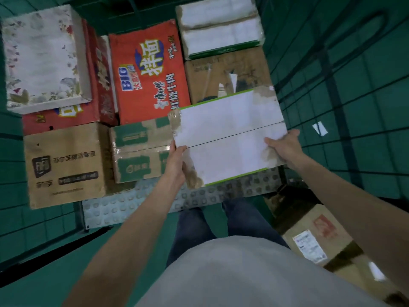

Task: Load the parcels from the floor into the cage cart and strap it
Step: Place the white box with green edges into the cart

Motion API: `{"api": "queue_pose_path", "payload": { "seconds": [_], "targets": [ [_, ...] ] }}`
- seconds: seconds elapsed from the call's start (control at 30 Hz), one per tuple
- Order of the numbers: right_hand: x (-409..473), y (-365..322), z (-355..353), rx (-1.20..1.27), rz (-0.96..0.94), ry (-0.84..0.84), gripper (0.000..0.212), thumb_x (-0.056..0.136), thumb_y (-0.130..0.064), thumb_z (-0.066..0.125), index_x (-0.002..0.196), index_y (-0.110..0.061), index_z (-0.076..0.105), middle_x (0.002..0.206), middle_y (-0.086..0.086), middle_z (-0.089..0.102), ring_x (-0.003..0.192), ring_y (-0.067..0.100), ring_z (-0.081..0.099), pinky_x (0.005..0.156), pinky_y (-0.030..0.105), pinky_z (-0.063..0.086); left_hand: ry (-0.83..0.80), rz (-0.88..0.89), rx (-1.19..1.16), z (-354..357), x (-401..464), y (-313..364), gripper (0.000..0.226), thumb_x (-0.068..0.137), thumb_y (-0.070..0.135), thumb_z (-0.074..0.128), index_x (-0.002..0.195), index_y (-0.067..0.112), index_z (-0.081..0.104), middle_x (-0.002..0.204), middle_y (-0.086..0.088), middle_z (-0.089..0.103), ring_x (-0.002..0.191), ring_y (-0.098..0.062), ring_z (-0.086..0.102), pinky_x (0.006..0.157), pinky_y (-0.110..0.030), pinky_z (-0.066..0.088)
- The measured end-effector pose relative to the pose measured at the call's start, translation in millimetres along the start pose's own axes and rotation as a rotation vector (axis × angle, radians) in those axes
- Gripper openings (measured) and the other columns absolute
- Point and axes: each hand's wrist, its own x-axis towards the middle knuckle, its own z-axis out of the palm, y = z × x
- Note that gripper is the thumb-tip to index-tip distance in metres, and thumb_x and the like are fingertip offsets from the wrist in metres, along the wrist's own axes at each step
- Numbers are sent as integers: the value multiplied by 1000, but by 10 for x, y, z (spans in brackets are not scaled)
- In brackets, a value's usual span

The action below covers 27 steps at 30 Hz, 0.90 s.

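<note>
Both hands hold one white-topped cardboard box with green edges [230,138] above the studded grey metal floor of the cage cart [137,204], at about 3 o'clock of the stacked load. The left hand [177,161] grips the box's near-left corner, thumb on the top face and fingers curled under the edge. The right hand [285,147] clasps the right end, thumb lying on top and fingers wrapped round the side. The box sits tilted, its far-right corner highest.

Seven other parcels are in the cart. At 9 o'clock lies a plain brown carton with dark print [66,165]; just beside it, at centre, a brown carton with green patches and tape [139,151], partly covered by the held box. At 12 o'clock stands a red carton with large yellow and blue lettering [148,72]. At 10 o'clock a second red carton [97,85] carries a flat white box with a floral pattern [42,56] on top. At 1 o'clock a second white box with green trim [221,27] rests on a worn brown carton [228,74].

At 5 o'clock, outside the cart, one brown parcel with a white label [314,235] lies on the green floor [44,282]. Dark wire mesh walls [332,63] rise on the right side.
</note>
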Motion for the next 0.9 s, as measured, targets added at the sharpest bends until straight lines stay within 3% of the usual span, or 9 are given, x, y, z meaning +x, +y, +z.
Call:
{"api": "queue_pose_path", "payload": {
  "seconds": [0.13,0.23,0.33,0.43,0.57,0.63,0.73,0.83,0.9],
  "targets": [
    [238,174,-253,26,39,71,79,84,-33,78,137,-3,27,131,15,50,119,35,54,101,52,47,14,0,58,424,158,-67,48,97,7,51,143,22,48,124,-2,66,107,-23,64,94,-38,53],
    [407,313,-324,31,47,101,79,83,-34,78,136,-4,29,131,15,50,117,35,54,99,51,48,34,-31,126,645,298,-113,47,97,11,51,142,25,47,120,-2,66,92,-19,64,78,-34,55],
    [577,467,-326,-5,91,108,76,84,-30,77,136,-5,29,126,10,49,117,34,53,97,47,48,56,-49,190,802,479,-195,45,95,9,54,139,17,51,114,-4,66,85,-19,63,61,-29,54],
    [795,521,-214,-65,112,78,76,86,-22,75,141,-5,26,136,14,46,123,36,49,102,47,44,128,-116,260,814,758,-266,47,92,12,58,139,12,52,118,-12,67,84,-22,60,68,-39,55],
    [1085,593,-14,-76,123,-7,75,87,-16,73,146,-11,26,143,10,40,127,34,46,105,44,42,205,-167,387,757,1165,-347,42,90,12,57,132,8,57,80,-2,61,61,-16,54,46,-21,41],
    [1224,645,98,-92,74,-10,73,86,-16,73,145,-11,30,141,10,39,127,33,45,105,45,43,223,-140,472,730,1346,-355,33,92,11,54,124,11,59,75,-1,58,55,-15,49,42,-19,35],
    [1409,691,251,-157,62,-23,73,87,-17,71,147,-11,30,143,11,34,128,31,43,106,42,41,214,-137,551,675,1592,-366,25,94,12,52,118,15,59,99,-8,65,71,-22,60,51,-25,43],
    [1465,820,390,-144,62,-61,73,88,-13,70,147,-11,27,142,11,31,128,32,39,98,35,38,235,-161,674,533,1791,-451,43,94,16,53,135,9,48,130,-17,56,100,-30,61,68,-34,53],
    [1445,933,462,-128,56,-63,77,88,-9,70,149,-10,24,146,13,28,135,30,33,103,33,34,250,-134,813,369,1913,-580,41,92,14,54,132,7,46,137,-23,46,96,-29,57,65,-36,52]
  ]
}}
